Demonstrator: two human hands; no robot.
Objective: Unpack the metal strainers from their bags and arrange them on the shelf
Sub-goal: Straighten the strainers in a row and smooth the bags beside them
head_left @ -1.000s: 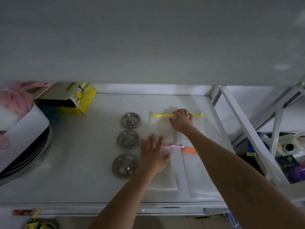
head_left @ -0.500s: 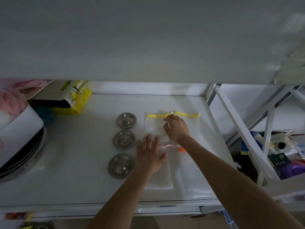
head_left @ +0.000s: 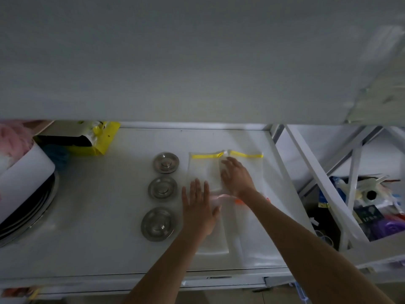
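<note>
Head view, 3 round steel strainers [head_left: 166, 162] in column, both hands [head_left: 199, 209] flat, fingers apart, on bags [head_left: 203, 170]

1 head view, steeply downward, close above the shelf [head_left: 98, 216]

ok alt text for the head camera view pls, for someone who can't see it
Two bare hands press flat on empty clear zip bags on a white shelf: the left hand on the nearer bags, the right hand on the bag with the yellow zip strip. Three round metal strainers sit in a column just left of the bags.
</note>
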